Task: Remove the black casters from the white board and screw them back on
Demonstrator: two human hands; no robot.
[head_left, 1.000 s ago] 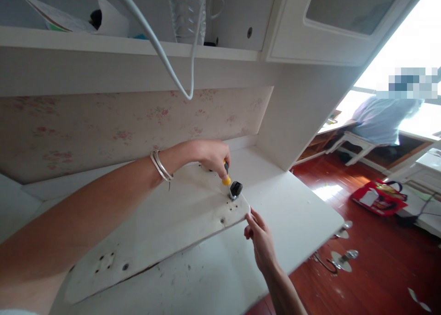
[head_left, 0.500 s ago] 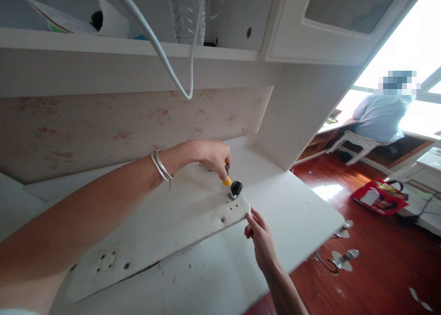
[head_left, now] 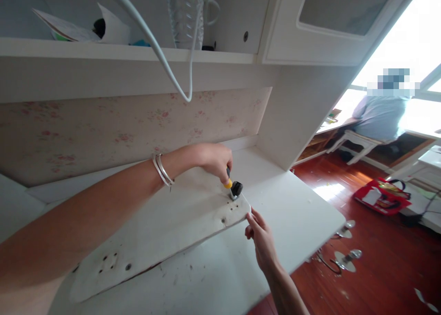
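Observation:
My left hand (head_left: 217, 162), with bracelets at the wrist, is closed around the yellow and black handle of a screwdriver (head_left: 228, 182). The tool points down beside a black caster wheel (head_left: 236, 188) on a metal bracket, at the right end of a white board (head_left: 165, 227). Its tip is too small to make out. The board lies flat on the white desk and has several screw holes near both ends. With thumb and fingers, my right hand (head_left: 260, 234) grips the board's near right corner.
Above hangs a shelf (head_left: 138, 53) with papers and a clear plastic bottle; a white cable (head_left: 165, 62) dangles from it. On the red wood floor lie metal-and-glass pieces (head_left: 346, 260) and a red bag (head_left: 381, 196). A person (head_left: 382, 115) sits on a stool by the window.
The view has shifted slightly. My left hand has turned a little on the screwdriver handle, which stays beside the caster. My right hand keeps its hold on the board corner.

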